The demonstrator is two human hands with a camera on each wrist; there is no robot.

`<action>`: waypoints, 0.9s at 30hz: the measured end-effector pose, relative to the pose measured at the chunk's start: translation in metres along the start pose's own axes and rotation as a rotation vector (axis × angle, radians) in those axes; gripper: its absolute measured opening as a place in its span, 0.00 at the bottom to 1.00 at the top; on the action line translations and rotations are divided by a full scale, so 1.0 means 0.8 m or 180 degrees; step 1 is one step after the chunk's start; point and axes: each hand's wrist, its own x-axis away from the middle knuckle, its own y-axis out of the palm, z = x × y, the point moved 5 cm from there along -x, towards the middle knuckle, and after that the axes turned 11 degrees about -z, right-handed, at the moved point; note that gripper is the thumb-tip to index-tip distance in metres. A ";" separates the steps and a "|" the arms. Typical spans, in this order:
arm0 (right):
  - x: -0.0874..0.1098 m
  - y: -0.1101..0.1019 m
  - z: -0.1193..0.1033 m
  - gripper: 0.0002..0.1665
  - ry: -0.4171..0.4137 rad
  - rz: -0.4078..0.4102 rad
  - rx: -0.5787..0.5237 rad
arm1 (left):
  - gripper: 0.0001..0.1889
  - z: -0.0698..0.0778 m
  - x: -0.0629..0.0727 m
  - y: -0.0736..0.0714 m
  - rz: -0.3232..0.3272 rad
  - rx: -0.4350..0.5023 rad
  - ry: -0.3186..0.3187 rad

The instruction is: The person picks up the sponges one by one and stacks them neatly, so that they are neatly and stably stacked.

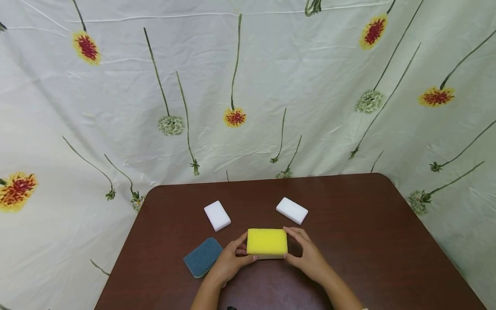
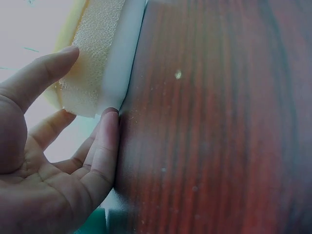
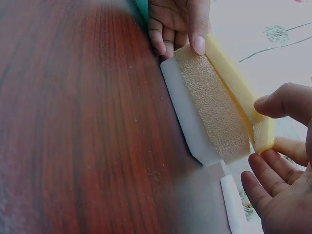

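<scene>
Within the left grip [image 1: 228, 262] is held a beige porous sponge [image 3: 214, 108]; the right grip [image 1: 311, 259] pinches a yellow rectangular sponge [image 1: 267, 242] atop it.

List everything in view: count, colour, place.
Yellow sponge: 1, yellow, top of stack
Beige sponge: 1, beige, middle of stack
Bottom block: 1, white, bottom of stack
Loose blocks: 2, white, table, beyond the stack
Blue sponge: 1, blue, table, left of stack
Table: 1, reddish-brown, under the stack
Flowered cloth: 1, whitish, behind table
Black object: 1, black, bottom edge, unidentifiable
Left hand: 1, bare, stack's left end
Right hand: 1, bare, stack's right end
</scene>
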 end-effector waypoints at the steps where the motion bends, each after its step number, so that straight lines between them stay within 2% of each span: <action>1: 0.000 0.000 0.000 0.43 -0.0005 0.0000 0.0003 | 0.46 0.000 0.000 0.000 0.0004 -0.0003 0.0001; 21: -0.003 0.003 -0.001 0.44 -0.0011 -0.0172 0.0024 | 0.50 0.003 0.001 0.000 -0.0019 0.0057 -0.0004; 27: -0.003 0.004 0.001 0.45 -0.0048 -0.0128 0.0067 | 0.52 0.004 0.000 -0.001 -0.0070 0.0127 0.0045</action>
